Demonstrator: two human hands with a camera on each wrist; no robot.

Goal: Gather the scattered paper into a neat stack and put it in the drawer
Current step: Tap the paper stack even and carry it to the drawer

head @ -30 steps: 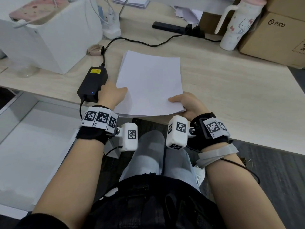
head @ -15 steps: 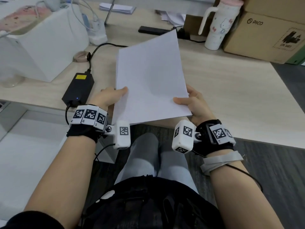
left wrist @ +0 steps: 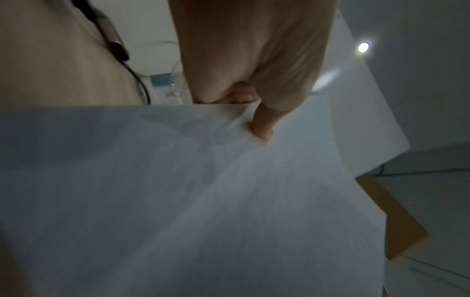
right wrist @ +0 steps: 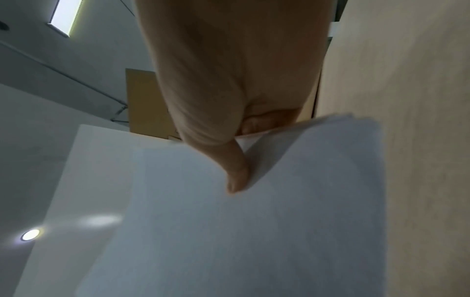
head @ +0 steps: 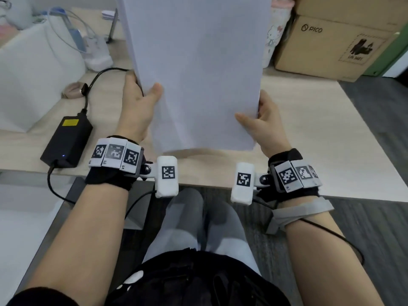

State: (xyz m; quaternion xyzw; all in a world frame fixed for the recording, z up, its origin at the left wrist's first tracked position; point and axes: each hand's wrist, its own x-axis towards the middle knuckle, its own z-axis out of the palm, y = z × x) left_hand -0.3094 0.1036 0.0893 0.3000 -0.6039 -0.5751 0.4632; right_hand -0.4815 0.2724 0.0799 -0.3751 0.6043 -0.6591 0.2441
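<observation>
A stack of white paper (head: pixel 196 69) stands nearly upright in front of me, its lower edge just above the wooden desk (head: pixel 309 120). My left hand (head: pixel 141 100) grips the stack's left side, thumb on the near face and fingers behind. My right hand (head: pixel 260 120) grips the right side the same way. The left wrist view shows the thumb pressed on the paper (left wrist: pixel 203 201). In the right wrist view the sheets' edges (right wrist: pixel 254 221) lie slightly fanned at the thumb. No drawer is in sight.
A black power adapter (head: pixel 68 140) with its cable lies on the desk to the left, beside a white box (head: pixel 37 80). Cardboard boxes (head: pixel 326 40) and a white tumbler (head: pixel 273 36) stand at the back right. My knees sit under the desk's front edge.
Both hands lifted the stack off the desk and tilted it from flat to nearly upright, sliding further up its sides.
</observation>
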